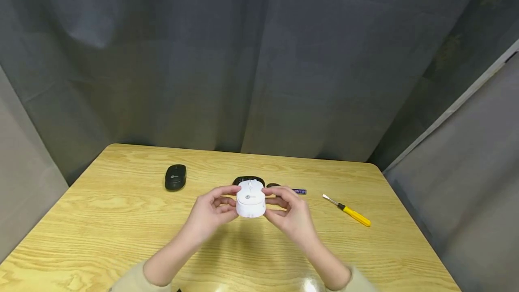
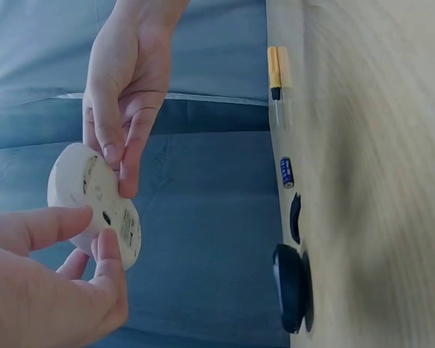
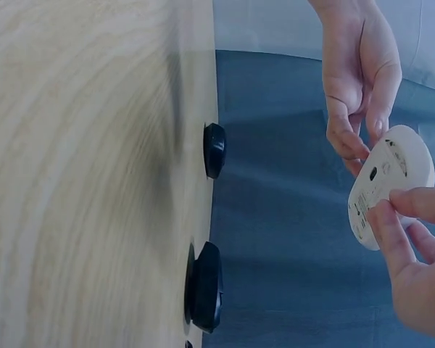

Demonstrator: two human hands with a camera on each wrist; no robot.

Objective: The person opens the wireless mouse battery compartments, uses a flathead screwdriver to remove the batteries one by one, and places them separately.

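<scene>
A white computer mouse is held up off the table between both hands, its buttons and wheel facing the head camera. My left hand pinches its left side with thumb and fingers. On the opposite side my right hand grips it the same way. Both wrist views show the underside of the white mouse, with a dark sensor opening and a label. Behind it, partly hidden in the head view, a black mouse lies on the table.
On the wooden table, another black mouse lies to the left. Right of the middle are a small black piece, partly hidden, and a battery. A yellow-handled screwdriver lies farther right. Grey curtains hang behind.
</scene>
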